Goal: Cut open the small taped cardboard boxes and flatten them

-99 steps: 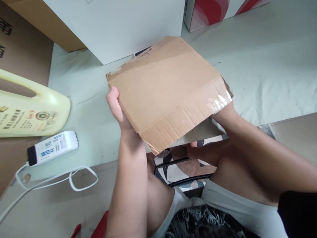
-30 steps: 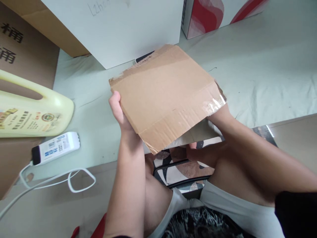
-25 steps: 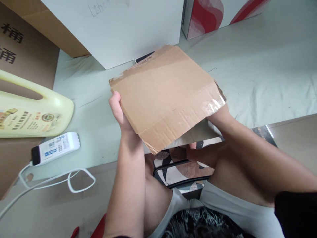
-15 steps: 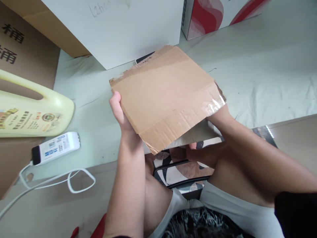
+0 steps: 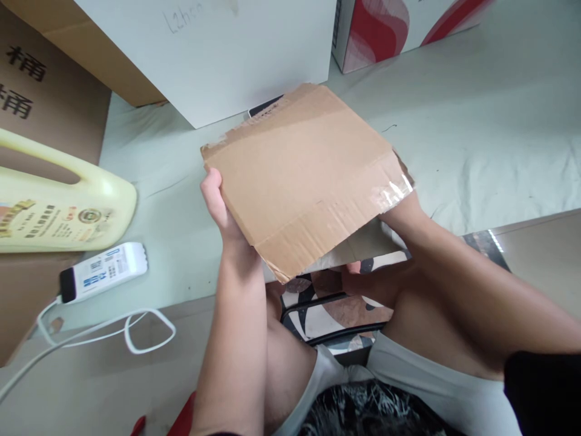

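A flat piece of brown cardboard (image 5: pixel 308 175) with torn edges and shiny clear tape at its right corner is held out over the covered surface, tilted. At its left edge, my left hand (image 5: pixel 214 191) is closed on it, the thumb showing at the side and the other fingers hidden beneath. My right hand (image 5: pixel 402 209) reaches under the taped right corner. Only the part near the wrist is visible there, and its fingers are hidden behind the cardboard. Below the near edge shows a greyish panel (image 5: pixel 349 248); I cannot tell whether it belongs to the cardboard.
A pale green cloth (image 5: pixel 454 133) covers the surface. A white box (image 5: pixel 254 60) and a red-and-white box (image 5: pixel 376 30) stand behind. On the left are a large brown carton (image 5: pixel 63 91), a yellow jug (image 5: pixel 68 206) and a white power strip (image 5: pixel 109 271) with a looping cable.
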A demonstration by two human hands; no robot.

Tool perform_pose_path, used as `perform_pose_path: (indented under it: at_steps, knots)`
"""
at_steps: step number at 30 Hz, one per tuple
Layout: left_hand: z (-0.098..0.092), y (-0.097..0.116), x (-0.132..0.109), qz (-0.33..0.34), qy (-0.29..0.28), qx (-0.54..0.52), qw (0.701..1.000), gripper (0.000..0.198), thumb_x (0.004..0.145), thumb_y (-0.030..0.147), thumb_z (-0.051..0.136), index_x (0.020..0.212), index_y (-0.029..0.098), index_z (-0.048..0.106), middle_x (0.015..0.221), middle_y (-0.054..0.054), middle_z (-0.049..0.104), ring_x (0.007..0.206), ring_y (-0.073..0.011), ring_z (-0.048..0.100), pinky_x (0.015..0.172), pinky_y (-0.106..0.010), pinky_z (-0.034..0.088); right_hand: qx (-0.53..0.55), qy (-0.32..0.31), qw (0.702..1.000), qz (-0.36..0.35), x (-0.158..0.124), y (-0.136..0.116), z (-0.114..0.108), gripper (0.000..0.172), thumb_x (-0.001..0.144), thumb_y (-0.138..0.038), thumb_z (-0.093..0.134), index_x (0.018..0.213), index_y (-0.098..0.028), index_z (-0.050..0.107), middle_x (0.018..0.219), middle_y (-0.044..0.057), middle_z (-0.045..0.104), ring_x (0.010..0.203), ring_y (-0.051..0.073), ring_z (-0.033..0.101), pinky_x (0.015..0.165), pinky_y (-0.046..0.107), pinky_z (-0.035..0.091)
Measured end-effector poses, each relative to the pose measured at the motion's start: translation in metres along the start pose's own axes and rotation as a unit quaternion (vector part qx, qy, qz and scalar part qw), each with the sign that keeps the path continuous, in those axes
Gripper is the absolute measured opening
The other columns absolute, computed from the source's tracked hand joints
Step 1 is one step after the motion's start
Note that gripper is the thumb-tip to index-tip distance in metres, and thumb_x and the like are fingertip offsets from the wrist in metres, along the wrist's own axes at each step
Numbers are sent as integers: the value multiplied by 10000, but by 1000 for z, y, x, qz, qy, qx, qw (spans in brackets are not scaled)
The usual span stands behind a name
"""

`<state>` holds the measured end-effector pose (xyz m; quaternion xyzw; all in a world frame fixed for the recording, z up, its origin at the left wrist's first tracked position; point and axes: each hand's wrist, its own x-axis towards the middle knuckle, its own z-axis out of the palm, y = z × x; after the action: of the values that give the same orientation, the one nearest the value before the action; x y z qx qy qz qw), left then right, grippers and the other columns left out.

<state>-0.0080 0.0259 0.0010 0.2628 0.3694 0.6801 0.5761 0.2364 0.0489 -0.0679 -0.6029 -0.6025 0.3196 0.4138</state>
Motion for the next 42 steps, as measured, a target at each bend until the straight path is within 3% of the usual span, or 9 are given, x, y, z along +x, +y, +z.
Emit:
perform_pose_path:
  at_steps: [9, 24, 31, 42]
  knots:
    - [0, 0, -1, -8, -8, 2, 1000, 407, 955, 568, 383, 1038, 235, 602, 1188, -65, 645, 1038, -223, 642, 945, -397, 572, -13, -7, 1000, 11, -1, -5, -1, 654, 821, -670, 594, 1350, -290, 529, 1296, 91, 691, 1192, 383, 684, 1030, 717, 519]
    - [0, -1, -1, 0, 15, 14, 1000, 405, 926, 578, 443, 1016, 236, 639, 1110, -68, 688, 992, -237, 657, 887, -376, 599, -8, -7, 1000, 29, -2, -11, -2, 586, 835, -591, 595, 1339, -297, 546, 1292, 82, 709, 1145, 356, 708, 998, 664, 557]
    - [-1, -1, 1, 16, -14, 6, 1000, 416, 965, 543, 391, 993, 218, 649, 1124, -73, 681, 984, -219, 658, 880, -346, 589, -11, -1, 1000, 19, 0, -8, -1, 604, 813, -598, 639, 1330, -297, 551, 1263, 81, 719, 1097, 348, 723, 969, 653, 574]
    - [0, 0, -2, -12, 8, 8, 1000, 407, 930, 578, 428, 1017, 243, 643, 1147, -64, 663, 1002, -227, 645, 912, -367, 585, -8, -4, 999, 33, -1, -12, -1, 668, 768, -651, 616, 1328, -293, 542, 1267, 94, 719, 1134, 379, 712, 984, 691, 554]
